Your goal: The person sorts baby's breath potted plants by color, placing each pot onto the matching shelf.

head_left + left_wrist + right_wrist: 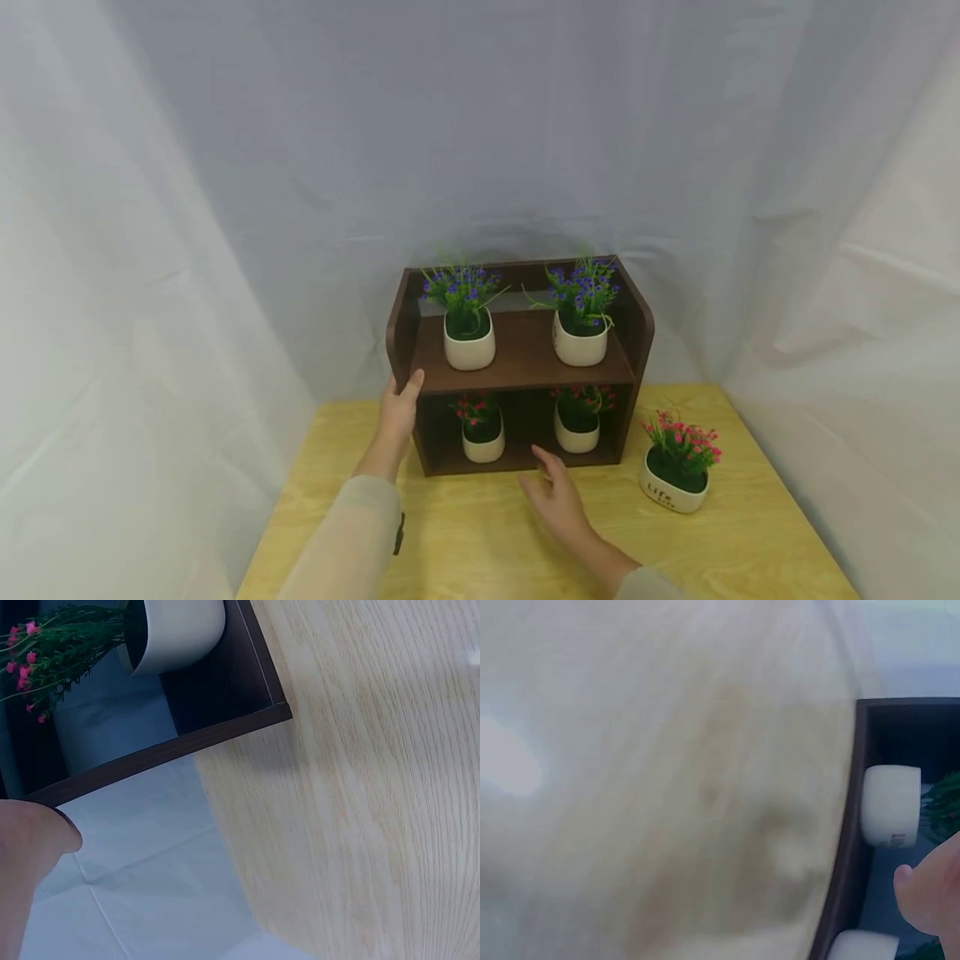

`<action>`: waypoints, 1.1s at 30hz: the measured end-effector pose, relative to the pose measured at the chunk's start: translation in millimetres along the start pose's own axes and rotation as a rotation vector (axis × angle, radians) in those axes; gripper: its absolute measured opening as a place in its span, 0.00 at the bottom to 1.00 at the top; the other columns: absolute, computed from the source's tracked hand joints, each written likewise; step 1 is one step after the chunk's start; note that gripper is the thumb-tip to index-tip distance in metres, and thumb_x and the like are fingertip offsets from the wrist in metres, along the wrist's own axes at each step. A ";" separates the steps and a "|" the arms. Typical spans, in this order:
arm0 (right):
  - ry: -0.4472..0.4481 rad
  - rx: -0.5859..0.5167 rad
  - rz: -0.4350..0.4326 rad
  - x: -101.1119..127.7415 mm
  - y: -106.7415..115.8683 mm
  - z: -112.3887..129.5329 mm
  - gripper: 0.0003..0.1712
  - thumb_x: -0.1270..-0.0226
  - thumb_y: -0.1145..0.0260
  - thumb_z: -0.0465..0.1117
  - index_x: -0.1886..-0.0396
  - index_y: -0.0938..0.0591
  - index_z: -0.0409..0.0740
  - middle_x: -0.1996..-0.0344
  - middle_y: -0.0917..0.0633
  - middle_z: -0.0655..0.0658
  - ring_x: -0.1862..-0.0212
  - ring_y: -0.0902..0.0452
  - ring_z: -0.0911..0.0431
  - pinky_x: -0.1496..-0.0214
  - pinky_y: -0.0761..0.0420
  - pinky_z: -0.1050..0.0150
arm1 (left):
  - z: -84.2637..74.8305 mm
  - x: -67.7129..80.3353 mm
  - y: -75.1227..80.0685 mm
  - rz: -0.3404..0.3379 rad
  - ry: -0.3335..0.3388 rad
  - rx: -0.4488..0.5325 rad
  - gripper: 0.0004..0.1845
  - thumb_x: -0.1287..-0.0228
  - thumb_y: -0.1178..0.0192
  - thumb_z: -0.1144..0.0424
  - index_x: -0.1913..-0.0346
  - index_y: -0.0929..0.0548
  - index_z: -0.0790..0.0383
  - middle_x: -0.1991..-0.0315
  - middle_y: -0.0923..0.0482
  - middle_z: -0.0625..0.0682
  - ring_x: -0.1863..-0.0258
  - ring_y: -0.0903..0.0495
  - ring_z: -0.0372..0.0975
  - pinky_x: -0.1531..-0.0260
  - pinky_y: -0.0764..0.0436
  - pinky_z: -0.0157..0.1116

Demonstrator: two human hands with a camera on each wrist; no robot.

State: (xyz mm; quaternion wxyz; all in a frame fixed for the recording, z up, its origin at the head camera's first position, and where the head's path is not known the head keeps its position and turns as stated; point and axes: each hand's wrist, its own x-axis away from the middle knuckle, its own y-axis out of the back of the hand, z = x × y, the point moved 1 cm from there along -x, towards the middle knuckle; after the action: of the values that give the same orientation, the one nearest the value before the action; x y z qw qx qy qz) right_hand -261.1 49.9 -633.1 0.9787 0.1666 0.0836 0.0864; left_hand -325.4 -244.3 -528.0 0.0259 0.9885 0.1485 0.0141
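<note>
A dark brown two-tier shelf [525,360] stands at the back of the light wooden table [480,542]. My left hand [402,402] grips its left side panel, thumb on the front edge. In the left wrist view a fingertip [34,840] lies against the shelf's dark edge [225,733]. My right hand [553,483] hovers open over the table just in front of the lower tier, holding nothing. Two white pots of purple flowers [468,340] [580,340] stand on the top tier. Two white pots of pink flowers [483,439] [576,431] stand below.
A third white pot of pink flowers [675,477], lettered "Life", stands on the table right of the shelf. White cloth [150,292] hangs behind and on both sides. The table's left and right edges lie close to the shelf.
</note>
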 end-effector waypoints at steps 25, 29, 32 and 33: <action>-0.302 0.201 -0.080 91.6 80.9 -80.8 0.29 0.26 0.28 0.37 0.28 0.20 0.38 0.32 0.18 0.34 0.29 0.20 0.34 0.29 0.17 0.38 | -3.1 4.9 2.0 -0.012 -0.003 -0.009 0.41 0.15 0.46 0.41 0.11 0.46 0.53 0.11 0.48 0.59 0.10 0.51 0.58 0.10 0.51 0.60; -0.360 0.220 -0.126 98.0 99.6 -87.6 0.29 0.25 0.30 0.38 0.28 0.21 0.36 0.33 0.18 0.33 0.30 0.21 0.35 0.29 0.17 0.39 | -2.0 3.3 2.5 -0.009 -0.002 -0.023 0.41 0.15 0.46 0.40 0.11 0.47 0.52 0.11 0.48 0.59 0.11 0.51 0.58 0.11 0.50 0.61; -0.373 0.244 -0.168 99.8 121.0 -93.2 0.30 0.24 0.32 0.38 0.26 0.23 0.33 0.32 0.19 0.30 0.29 0.22 0.33 0.28 0.18 0.38 | -1.3 2.4 1.4 -0.001 0.000 -0.023 0.42 0.15 0.46 0.40 0.11 0.47 0.52 0.11 0.49 0.59 0.11 0.52 0.58 0.11 0.50 0.61; -0.387 0.251 -0.178 99.3 129.1 -94.1 0.31 0.23 0.33 0.38 0.25 0.25 0.32 0.31 0.20 0.29 0.29 0.23 0.32 0.27 0.19 0.37 | -1.2 2.2 1.1 0.002 -0.001 -0.022 0.42 0.15 0.47 0.40 0.11 0.47 0.52 0.11 0.49 0.59 0.10 0.52 0.58 0.11 0.51 0.61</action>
State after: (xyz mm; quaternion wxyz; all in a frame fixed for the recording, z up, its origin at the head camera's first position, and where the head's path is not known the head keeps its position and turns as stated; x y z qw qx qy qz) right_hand -201.0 218.8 -690.1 0.9518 0.2924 -0.0810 -0.0446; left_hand -323.1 -244.6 -526.7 0.0368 0.9883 0.1471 0.0152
